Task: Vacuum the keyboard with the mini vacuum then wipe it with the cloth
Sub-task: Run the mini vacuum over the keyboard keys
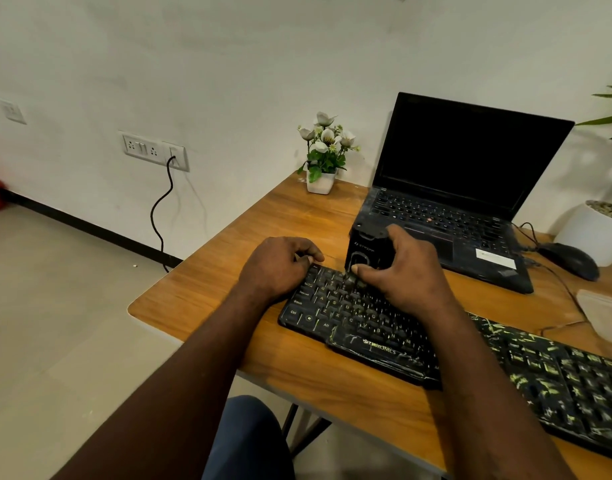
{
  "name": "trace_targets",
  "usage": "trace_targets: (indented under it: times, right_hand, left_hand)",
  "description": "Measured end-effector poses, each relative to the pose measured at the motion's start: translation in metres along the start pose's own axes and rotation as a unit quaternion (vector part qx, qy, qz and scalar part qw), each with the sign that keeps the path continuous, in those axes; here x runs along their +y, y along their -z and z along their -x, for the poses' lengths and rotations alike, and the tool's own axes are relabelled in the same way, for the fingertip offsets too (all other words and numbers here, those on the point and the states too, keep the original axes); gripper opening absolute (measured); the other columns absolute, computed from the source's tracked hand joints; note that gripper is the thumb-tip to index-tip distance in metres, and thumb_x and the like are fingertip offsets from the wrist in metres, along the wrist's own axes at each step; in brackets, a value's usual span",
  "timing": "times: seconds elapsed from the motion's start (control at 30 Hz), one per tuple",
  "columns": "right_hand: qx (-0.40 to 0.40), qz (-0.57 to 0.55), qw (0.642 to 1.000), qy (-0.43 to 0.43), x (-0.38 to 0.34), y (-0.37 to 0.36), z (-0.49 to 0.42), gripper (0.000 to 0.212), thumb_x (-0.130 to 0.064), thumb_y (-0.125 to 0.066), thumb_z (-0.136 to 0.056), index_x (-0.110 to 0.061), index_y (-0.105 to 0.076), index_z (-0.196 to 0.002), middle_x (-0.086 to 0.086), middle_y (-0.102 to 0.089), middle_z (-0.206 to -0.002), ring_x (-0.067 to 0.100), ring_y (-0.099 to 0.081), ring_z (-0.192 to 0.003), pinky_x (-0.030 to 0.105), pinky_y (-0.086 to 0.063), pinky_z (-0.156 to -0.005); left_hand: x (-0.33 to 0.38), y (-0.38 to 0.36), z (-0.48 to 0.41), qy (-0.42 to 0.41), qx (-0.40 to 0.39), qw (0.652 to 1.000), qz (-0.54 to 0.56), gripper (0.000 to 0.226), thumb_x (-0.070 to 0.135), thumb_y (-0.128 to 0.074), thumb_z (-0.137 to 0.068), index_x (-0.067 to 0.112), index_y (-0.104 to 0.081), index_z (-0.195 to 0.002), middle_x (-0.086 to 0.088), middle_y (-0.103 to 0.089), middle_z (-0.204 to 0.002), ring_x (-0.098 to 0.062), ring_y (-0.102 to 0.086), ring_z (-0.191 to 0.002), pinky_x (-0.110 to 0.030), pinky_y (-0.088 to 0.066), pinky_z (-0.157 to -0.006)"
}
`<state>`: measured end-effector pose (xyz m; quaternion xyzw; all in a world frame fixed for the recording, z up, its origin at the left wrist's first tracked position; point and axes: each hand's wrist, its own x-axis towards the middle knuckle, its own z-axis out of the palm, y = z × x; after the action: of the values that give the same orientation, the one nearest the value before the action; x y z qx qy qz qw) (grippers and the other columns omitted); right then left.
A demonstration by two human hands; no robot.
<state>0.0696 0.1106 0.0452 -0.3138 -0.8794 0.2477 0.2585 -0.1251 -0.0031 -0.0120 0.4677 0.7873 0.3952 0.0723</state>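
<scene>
A black keyboard (470, 355) with yellow-green markings lies slantwise on the wooden desk (200, 299). My right hand (405, 271) grips a small black mini vacuum (363, 251) held upright, its nozzle down on the keys near the keyboard's upper-left rows. My left hand (280, 265) rests on the keyboard's far-left corner with its fingers curled over the edge, holding it. A pale cloth (602, 317) lies at the desk's right edge, partly cut off by the frame.
An open black laptop (464, 188) with a dark screen stands behind the keyboard. A black mouse (567, 261) and its cable lie to the right. A small white pot of flowers (323, 157) sits at the back corner. A large white planter (592, 230) stands far right.
</scene>
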Motion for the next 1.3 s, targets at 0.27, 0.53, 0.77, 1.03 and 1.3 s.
trace_targets:
  times: [0.27,0.53,0.77,1.03,1.3]
  right_hand:
    - [-0.117,-0.095,0.988,0.026,-0.010,-0.006,0.006,0.053,-0.023,-0.091,-0.076,-0.024,-0.062,-0.120,-0.006,-0.073,-0.104,0.008,-0.073,-0.092,0.025,-0.063,-0.076]
    - [-0.027,-0.068,0.997,-0.010,0.003,0.004,0.001,0.052,-0.026,-0.092,-0.074,-0.025,-0.061,-0.116,-0.010,-0.070,-0.104,0.004,-0.069,-0.091,0.021,-0.058,-0.075]
    - [-0.022,-0.032,0.999,-0.029,0.000,-0.004,-0.004,0.054,-0.026,-0.091,-0.076,-0.025,-0.058,-0.120,-0.008,-0.069,-0.110,0.006,-0.066,-0.092,0.012,-0.049,-0.068]
    - [-0.149,-0.148,0.978,0.008,-0.003,0.004,0.009,0.053,-0.019,-0.091,-0.075,-0.026,-0.062,-0.118,-0.005,-0.075,-0.103,0.006,-0.073,-0.092,0.029,-0.063,-0.080]
    - [-0.088,-0.115,0.989,0.020,-0.004,0.003,0.007,0.051,-0.021,-0.091,-0.075,-0.025,-0.060,-0.115,-0.008,-0.072,-0.103,0.005,-0.072,-0.090,0.027,-0.063,-0.078]
  left_hand:
    - [0.000,0.000,0.001,-0.003,0.009,1.000,0.016,0.025,0.020,-0.061,-0.095,0.039,-0.077,-0.093,0.015,-0.074,-0.087,-0.005,-0.068,-0.078,-0.037,-0.059,-0.075]
    - [-0.002,-0.001,0.000,-0.004,0.006,1.000,0.007,0.022,0.024,-0.060,-0.097,0.039,-0.077,-0.095,0.014,-0.073,-0.088,-0.006,-0.067,-0.081,-0.039,-0.060,-0.077]
    - [-0.002,-0.001,0.000,-0.001,0.008,1.000,-0.003,0.022,0.024,-0.060,-0.097,0.039,-0.077,-0.096,0.014,-0.074,-0.088,-0.004,-0.067,-0.080,-0.037,-0.060,-0.077]
    - [0.001,0.000,0.000,0.001,0.007,1.000,-0.003,0.024,0.022,-0.060,-0.097,0.039,-0.076,-0.093,0.013,-0.073,-0.086,-0.006,-0.068,-0.076,-0.035,-0.059,-0.072]
    - [0.003,0.001,0.001,0.001,0.011,1.000,-0.002,0.024,0.022,-0.061,-0.097,0.038,-0.078,-0.094,0.014,-0.073,-0.085,-0.006,-0.067,-0.075,-0.033,-0.058,-0.070]
